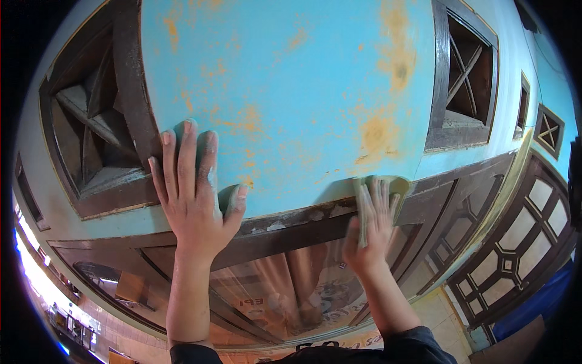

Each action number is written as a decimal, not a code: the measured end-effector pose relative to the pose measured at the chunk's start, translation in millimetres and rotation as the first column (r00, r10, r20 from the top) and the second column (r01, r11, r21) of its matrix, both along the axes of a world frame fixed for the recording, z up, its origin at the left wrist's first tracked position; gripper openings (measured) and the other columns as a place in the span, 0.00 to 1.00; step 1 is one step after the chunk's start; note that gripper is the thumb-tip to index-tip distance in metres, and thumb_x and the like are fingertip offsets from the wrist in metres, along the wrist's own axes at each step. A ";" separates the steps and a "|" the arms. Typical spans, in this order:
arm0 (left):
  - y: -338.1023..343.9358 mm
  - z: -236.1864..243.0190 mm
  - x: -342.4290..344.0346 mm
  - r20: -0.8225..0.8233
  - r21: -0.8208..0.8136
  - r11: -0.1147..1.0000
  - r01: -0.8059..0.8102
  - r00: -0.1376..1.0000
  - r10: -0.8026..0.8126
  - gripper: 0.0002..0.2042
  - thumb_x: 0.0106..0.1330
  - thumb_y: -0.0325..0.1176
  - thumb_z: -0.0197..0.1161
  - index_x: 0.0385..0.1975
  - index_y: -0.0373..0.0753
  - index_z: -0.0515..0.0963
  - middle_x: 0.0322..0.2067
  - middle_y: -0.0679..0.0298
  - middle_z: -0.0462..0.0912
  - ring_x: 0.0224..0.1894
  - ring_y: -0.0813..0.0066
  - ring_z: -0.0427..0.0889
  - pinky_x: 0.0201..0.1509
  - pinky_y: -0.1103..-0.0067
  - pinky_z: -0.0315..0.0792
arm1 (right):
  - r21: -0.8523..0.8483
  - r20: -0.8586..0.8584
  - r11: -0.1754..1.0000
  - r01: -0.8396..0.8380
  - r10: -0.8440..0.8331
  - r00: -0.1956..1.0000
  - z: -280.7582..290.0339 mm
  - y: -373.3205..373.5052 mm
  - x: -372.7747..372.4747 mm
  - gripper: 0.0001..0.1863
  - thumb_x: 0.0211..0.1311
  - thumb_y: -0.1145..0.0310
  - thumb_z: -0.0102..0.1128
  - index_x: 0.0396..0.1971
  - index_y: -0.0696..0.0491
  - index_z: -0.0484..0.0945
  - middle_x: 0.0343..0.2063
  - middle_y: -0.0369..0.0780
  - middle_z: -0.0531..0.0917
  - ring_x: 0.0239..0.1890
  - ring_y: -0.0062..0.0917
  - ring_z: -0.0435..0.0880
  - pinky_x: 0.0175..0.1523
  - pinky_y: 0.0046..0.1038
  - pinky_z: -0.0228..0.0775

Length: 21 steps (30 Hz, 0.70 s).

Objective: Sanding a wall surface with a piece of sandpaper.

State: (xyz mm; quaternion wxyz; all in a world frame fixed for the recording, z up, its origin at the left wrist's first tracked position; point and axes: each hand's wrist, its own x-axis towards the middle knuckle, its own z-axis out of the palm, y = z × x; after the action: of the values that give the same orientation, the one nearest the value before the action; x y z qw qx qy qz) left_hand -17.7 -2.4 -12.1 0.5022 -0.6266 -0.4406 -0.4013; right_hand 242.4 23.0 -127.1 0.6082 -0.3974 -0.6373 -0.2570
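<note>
My left hand (197, 194) lies flat with fingers spread, its fingertips on a turquoise wall (291, 91) beside a dark wooden vent frame (109, 133). White dust marks the thumb side of its index finger. My right hand (374, 227) presses a folded olive-green sheet (400, 188), which looks like sandpaper, against the wall's lower edge. The sheet bends around the fingers, and part of it shows on either side of them. Orange worn patches (377, 136) show through the paint above that hand.
A second dark vent with crossed bars (464, 73) is at upper right. Below the wall runs a chipped brown wooden beam (291, 219) over glass panes with a curtain (291, 279) behind. A dark panelled door (515, 242) stands at right, tiled floor (439, 312) below.
</note>
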 end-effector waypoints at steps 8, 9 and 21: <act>1.6 -1.7 -3.9 -0.023 0.013 1.000 -0.028 0.999 0.028 0.32 0.66 0.52 0.54 0.66 0.37 0.70 0.71 0.55 0.61 0.75 0.48 0.54 0.74 0.48 0.46 | 0.019 0.011 1.000 0.013 -0.013 1.000 -7.6 9.3 15.1 0.31 0.60 0.71 0.50 0.67 0.49 0.68 0.68 0.42 0.69 0.73 0.45 0.61 0.75 0.57 0.37; 1.7 -0.9 -1.8 -0.026 0.009 0.999 -0.033 0.999 0.034 0.33 0.67 0.53 0.54 0.66 0.37 0.69 0.71 0.54 0.61 0.75 0.48 0.54 0.74 0.48 0.46 | -0.040 0.115 0.999 0.024 -0.019 0.993 -7.6 1.7 12.2 0.31 0.60 0.71 0.52 0.67 0.49 0.69 0.68 0.42 0.69 0.73 0.45 0.61 0.75 0.57 0.36; -0.5 -1.3 6.5 -0.042 0.024 0.990 0.137 0.990 -0.136 0.30 0.64 0.44 0.60 0.65 0.36 0.71 0.70 0.52 0.61 0.75 0.43 0.50 0.75 0.50 0.43 | -0.069 0.270 0.997 0.026 -0.007 0.963 0.3 -2.5 14.4 0.30 0.60 0.70 0.53 0.65 0.47 0.72 0.68 0.40 0.70 0.73 0.45 0.60 0.75 0.57 0.33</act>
State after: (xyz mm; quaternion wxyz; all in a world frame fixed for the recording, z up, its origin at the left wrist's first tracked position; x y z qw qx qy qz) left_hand -11.2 -2.9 -13.4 0.4907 -0.6563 -0.3811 -0.4281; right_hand 256.8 20.5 -126.8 0.4989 -0.3856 -0.7196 -0.2907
